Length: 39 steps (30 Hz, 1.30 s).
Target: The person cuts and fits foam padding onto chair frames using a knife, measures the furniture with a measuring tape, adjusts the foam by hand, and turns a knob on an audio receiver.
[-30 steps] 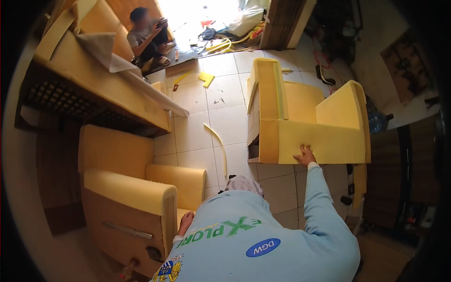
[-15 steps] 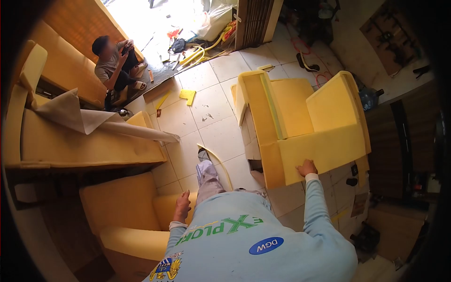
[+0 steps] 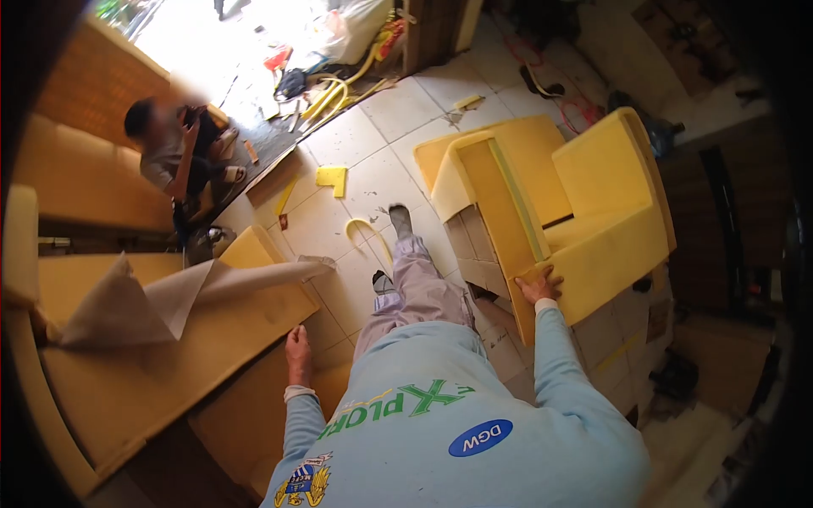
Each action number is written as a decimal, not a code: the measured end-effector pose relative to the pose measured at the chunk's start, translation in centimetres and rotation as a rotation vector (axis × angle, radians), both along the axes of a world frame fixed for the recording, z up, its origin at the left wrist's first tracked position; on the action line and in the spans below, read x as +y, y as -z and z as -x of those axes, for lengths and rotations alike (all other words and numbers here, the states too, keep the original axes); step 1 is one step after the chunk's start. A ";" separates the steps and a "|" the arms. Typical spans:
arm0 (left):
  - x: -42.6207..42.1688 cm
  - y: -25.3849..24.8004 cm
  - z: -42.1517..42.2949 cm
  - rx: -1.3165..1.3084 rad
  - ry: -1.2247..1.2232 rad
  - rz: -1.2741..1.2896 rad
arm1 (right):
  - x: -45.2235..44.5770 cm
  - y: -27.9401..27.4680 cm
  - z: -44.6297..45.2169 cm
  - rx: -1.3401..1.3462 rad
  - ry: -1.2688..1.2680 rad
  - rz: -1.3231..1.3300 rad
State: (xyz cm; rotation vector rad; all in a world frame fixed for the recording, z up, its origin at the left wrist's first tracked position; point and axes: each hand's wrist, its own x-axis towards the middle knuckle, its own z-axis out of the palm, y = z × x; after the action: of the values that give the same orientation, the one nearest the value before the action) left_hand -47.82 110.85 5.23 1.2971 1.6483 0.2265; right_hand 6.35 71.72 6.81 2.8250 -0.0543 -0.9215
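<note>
My right hand (image 3: 538,286) lies with spread fingers on the front corner of a yellow foam-covered armchair (image 3: 605,258), near its armrest. Loosely bent and empty, my left hand (image 3: 298,351) hangs beside the edge of a long foam-padded sofa piece (image 3: 169,389). Over that piece lies a grey-beige cloth (image 3: 174,296), partly rolled at its right end. A second armchair (image 3: 254,406) is mostly hidden beneath my left arm and the sofa piece.
A person (image 3: 169,152) sits by the doorway at the upper left. Foam scraps (image 3: 332,179) and a curved strip (image 3: 364,227) lie on the tiled floor (image 3: 339,140). Plastic bags (image 3: 347,30) and yellow strips are piled at the door. A red hose (image 3: 580,110) lies beyond the armchair.
The view has turned and my feet have come forward. The armchair appears rotated, with my right hand now at its corner. My left hand has moved away from the second armchair toward the sofa piece.
</note>
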 end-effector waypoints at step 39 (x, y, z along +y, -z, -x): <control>3.2 -0.8 1.7 0.283 0.503 0.379 | 0.5 -1.4 1.6 -0.111 0.043 -0.077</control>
State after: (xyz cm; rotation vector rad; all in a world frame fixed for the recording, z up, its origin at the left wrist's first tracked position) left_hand -49.57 114.07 6.04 1.4371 1.4399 -0.5677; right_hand 4.79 72.26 8.22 2.9553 -0.0957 -0.7915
